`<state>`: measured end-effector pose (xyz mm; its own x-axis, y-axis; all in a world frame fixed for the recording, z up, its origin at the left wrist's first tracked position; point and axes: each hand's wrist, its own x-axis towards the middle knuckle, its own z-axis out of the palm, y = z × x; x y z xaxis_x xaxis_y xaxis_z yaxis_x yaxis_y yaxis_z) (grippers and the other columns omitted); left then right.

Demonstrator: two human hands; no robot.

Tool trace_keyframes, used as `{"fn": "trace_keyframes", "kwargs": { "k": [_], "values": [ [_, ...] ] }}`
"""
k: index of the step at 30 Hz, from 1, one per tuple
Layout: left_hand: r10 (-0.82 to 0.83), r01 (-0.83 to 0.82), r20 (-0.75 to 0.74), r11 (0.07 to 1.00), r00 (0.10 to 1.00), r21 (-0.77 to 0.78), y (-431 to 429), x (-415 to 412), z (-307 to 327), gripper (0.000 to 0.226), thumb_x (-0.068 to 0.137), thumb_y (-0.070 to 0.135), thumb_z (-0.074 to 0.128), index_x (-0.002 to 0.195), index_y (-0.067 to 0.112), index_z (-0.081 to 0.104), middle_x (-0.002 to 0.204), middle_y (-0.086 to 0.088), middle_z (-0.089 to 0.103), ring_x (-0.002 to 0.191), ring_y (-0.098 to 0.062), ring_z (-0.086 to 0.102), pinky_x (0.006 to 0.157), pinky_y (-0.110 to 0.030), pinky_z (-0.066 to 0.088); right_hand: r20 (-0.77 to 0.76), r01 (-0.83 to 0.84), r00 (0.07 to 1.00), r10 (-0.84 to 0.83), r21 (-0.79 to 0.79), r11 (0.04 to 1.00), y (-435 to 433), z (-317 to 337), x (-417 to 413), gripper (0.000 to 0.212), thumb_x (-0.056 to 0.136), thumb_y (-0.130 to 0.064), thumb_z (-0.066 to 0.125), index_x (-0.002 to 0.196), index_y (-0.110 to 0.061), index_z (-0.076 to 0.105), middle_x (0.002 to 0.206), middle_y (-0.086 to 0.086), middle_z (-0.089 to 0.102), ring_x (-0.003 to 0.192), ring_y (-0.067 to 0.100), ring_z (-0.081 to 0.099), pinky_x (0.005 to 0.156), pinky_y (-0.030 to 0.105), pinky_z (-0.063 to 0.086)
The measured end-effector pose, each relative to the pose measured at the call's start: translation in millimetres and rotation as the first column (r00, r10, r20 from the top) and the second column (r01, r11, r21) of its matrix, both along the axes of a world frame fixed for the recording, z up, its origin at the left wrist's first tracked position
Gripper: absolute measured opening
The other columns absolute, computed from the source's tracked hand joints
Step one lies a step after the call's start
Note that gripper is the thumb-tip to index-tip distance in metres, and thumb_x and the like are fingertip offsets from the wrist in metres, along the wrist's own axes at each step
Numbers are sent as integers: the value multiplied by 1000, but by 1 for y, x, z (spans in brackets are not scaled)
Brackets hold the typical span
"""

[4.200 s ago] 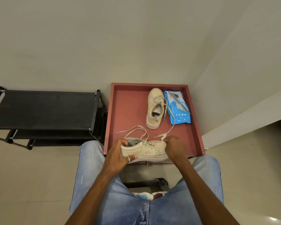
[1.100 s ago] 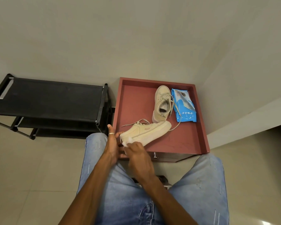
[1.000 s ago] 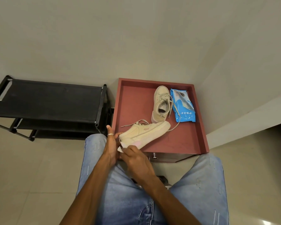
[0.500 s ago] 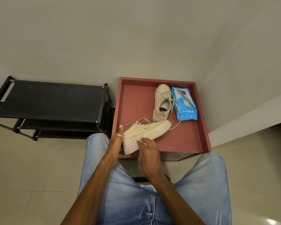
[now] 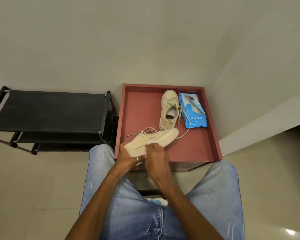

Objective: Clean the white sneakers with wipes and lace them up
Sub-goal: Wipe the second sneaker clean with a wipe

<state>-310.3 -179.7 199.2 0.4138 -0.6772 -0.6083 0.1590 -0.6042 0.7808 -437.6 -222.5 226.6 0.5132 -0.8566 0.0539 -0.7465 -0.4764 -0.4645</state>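
Plain grey wall (image 5: 111, 40), pale tiled floor (image 5: 33, 196); a person in jeans sits at the near edge of the red tray (image 5: 142, 104). A black shoe rack (image 5: 47, 111) is left of the tray, just beside it.

Inside the tray, at the far right, the second sneaker (image 5: 168, 101) stands upright, with the blue wipes pack (image 5: 196, 118) just right of it. The held sneaker (image 5: 156, 138) is tipped on its side over the tray's near-left corner, toe toward the person, heel up against the second sneaker; contact unclear.

The left hand (image 5: 128, 157) is wrapped round the toe end, fingers curled under the sole. The right hand (image 5: 157, 157) is bent down on the sneaker's side with its fingertips hidden; I cannot tell if it has a wipe.

Risks:
- A loose lace (image 5: 184, 134) trails across the tray floor toward the pack, so any lift or turn may drag it, snag the second sneaker or pull the pack along.
- The toe hangs past the tray's near edge, held by one hand only. Hard rubbing could twist it free and drop it to the floor, dirtying it again.
- The heel may knock the second sneaker over.
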Motion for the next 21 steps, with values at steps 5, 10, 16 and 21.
{"fn": "trace_keyframes", "kwargs": {
  "k": [5, 10, 16, 21],
  "values": [
    [-38, 40, 80, 999, 996, -25, 0, 0, -2, 91, 68, 19, 95, 129, 29, 29, 122, 5, 54, 102, -11, 56, 81, -27, 56, -22, -56, 998, 55, -47, 997, -20, -6, -25, 27, 82, 1, 65, 108, -4, 69, 105, 14, 64, 93, 31, 60, 74, 37, 54],
    [7, -8, -49, 999, 999, -32, -1, 0, 0, 87, 70, 18, 94, 130, 30, 32, 126, 5, 51, 106, -14, 58, 69, -41, 65, -48, 231, 970, -237, -104, 967, -73, 2, -50, 18, 92, -5, 53, 99, -1, 68, 98, 14, 62, 81, 33, 62, 66, 35, 49],
    [54, -61, -96, 996, 994, -68, -2, 1, -6, 88, 68, 12, 94, 131, 27, 36, 124, 8, 55, 108, -16, 61, 73, -44, 65, -50, 99, 993, -102, -69, 993, -29, -3, -18, 17, 78, 5, 61, 91, -3, 69, 90, 14, 64, 79, 30, 62, 64, 32, 50],
    [61, -65, -55, 995, 997, -76, -1, 1, -5, 87, 67, 19, 96, 132, 29, 39, 123, 9, 58, 108, -17, 62, 73, -44, 65, 3, 28, 1000, -28, -49, 998, -32, -6, -32, 25, 84, 1, 60, 107, -4, 68, 108, 16, 63, 97, 33, 60, 78, 39, 53]
  ]
}}
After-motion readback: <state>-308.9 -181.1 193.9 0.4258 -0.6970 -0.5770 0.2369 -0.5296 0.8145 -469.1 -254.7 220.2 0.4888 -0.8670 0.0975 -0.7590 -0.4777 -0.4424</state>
